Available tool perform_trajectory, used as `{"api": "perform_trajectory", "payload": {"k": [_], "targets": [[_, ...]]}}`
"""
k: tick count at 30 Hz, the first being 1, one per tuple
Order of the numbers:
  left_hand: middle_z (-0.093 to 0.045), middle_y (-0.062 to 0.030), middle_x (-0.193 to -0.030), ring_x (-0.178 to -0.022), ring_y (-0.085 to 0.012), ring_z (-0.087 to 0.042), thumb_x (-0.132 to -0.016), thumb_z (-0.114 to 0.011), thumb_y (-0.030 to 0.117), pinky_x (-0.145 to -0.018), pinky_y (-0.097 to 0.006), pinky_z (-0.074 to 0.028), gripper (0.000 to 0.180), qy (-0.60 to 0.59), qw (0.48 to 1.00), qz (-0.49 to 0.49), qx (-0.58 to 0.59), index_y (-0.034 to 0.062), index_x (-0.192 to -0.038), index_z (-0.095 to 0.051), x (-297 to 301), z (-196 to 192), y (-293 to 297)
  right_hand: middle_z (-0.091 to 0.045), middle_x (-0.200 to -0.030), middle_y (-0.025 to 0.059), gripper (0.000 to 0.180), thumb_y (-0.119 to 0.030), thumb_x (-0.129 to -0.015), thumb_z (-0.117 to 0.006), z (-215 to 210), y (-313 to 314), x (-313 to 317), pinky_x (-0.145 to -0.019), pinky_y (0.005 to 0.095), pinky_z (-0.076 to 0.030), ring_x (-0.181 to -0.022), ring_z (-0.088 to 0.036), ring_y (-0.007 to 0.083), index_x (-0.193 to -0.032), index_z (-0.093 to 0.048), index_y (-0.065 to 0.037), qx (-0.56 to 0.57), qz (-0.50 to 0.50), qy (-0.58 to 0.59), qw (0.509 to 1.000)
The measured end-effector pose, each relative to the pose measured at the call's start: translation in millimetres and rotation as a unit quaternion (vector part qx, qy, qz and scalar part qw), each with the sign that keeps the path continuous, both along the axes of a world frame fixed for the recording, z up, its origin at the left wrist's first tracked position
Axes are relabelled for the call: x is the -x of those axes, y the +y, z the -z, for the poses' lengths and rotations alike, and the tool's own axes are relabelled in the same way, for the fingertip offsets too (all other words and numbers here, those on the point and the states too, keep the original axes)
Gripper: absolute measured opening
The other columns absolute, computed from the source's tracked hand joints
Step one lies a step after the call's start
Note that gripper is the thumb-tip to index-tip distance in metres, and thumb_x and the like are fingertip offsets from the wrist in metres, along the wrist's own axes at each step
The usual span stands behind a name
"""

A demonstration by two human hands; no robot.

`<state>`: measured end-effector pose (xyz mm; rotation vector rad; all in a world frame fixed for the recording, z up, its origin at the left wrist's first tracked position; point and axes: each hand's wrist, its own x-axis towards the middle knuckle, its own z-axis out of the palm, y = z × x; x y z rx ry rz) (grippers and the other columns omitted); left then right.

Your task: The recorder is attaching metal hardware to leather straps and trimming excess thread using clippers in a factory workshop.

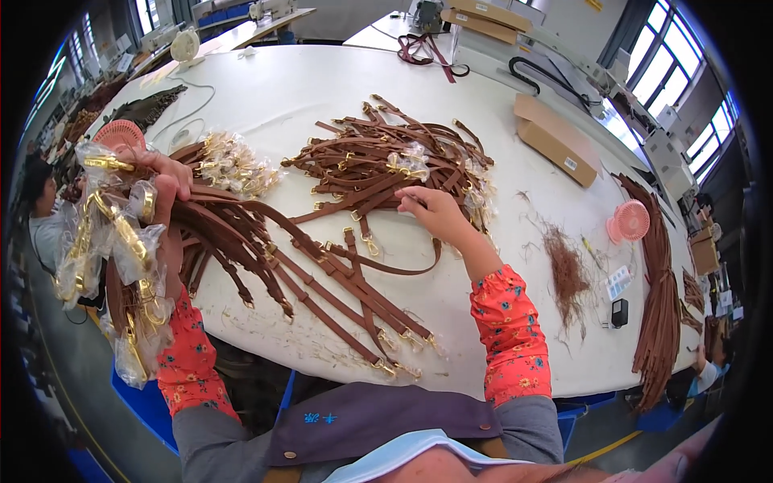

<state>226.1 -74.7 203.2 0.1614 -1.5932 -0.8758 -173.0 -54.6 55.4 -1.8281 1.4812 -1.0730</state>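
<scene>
My left hand (168, 179) is raised at the left, closed round a thick bundle of brown straps (221, 211). Gold metal clasps in clear plastic wrap (129, 233) hang from the bundle beside my wrist. The other ends of its straps fan out over the table to the right. My right hand (441, 216) is at the near edge of a heap of brown straps with gold buckles (362, 157). Its thumb and fingers are pressed together; what they pinch, if anything, I cannot make out. One strap (411, 270) curves across the table below that hand.
On the white table (475, 97) are wrapped clasps (237, 161), a cardboard box (555, 141), two pink fans (121, 135) (628, 221), brown thread scraps (566, 270) and a small black block (618, 312). Long brown strips (656, 298) lie along the right edge. Another person (44, 209) is at the left.
</scene>
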Motion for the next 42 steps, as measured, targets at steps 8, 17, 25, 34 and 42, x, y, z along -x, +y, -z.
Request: {"api": "perform_trajectory", "payload": {"k": [8, 17, 25, 34, 42], "targets": [[-0.061, -0.0139, -0.095, -0.09, -0.0341, -0.063, -0.081, -0.058, 0.001, -0.075, -0.042, -0.05, 0.035, -0.385, 0.882, -0.175, 0.206, 0.006, -0.116, -0.055, 102.0, 34.2, -14.7, -0.073, -0.087, 0.0021, 0.029, -0.027, -0.101, -0.054, 26.4, 114.4, 58.6, -0.064, 0.0277, -0.048, -0.07, -0.058, 0.0081, -0.117, -0.066, -0.005, -0.081, 0.093, 0.017, 0.992], [-0.065, -0.0161, -0.089, -0.084, -0.0374, -0.065, -0.079, -0.065, 0.008, -0.066, -0.047, -0.05, 0.034, -0.541, 0.824, -0.1, 0.139, 0.0069, -0.109, -0.049, 224.7, 151.9, 32.1, -0.07, -0.085, 0.0034, 0.034, -0.031, -0.104, -0.047, 15.4, 199.1, 60.6, -0.051, 0.0233, -0.045, -0.052, -0.049, 0.0063, -0.125, -0.061, -0.007, -0.183, 0.16, -0.126, 0.962], [-0.055, -0.0177, -0.126, -0.116, -0.035, -0.054, -0.082, -0.072, 0.028, -0.097, -0.046, -0.042, 0.079, -0.614, 0.773, 0.065, 0.144, 0.0078, -0.148, -0.032, 197.2, 177.9, 50.5, -0.07, -0.099, 0.0081, 0.032, -0.029, -0.103, -0.051, 28.5, 192.0, 39.2, -0.066, 0.0266, -0.051, -0.073, -0.062, 0.0139, -0.125, -0.063, -0.01, -0.162, 0.171, -0.141, 0.962], [-0.05, -0.0206, -0.141, -0.127, -0.0358, -0.051, -0.091, -0.065, 0.026, -0.101, -0.04, -0.045, 0.054, -0.601, 0.76, 0.248, -0.028, 0.0049, -0.138, -0.049, 205.2, 149.0, -2.6, -0.068, -0.097, 0.0116, 0.033, -0.027, -0.102, -0.053, 48.1, 151.0, 31.8, -0.081, 0.0337, -0.052, -0.084, -0.065, 0.0219, -0.129, -0.061, -0.011, -0.129, 0.106, -0.042, 0.985], [-0.05, -0.0202, -0.127, -0.093, -0.0406, -0.062, -0.088, -0.062, 0.009, -0.086, -0.044, -0.052, 0.052, -0.489, 0.845, -0.1, 0.193, 0.0079, -0.136, -0.044, 279.4, 188.7, 7.9, -0.067, -0.082, 0.0067, 0.034, -0.031, -0.102, -0.051, 31.7, 143.4, 42.1, -0.065, 0.0296, -0.05, -0.064, -0.062, 0.0148, -0.132, -0.058, -0.018, -0.137, 0.164, -0.056, 0.975]]}}
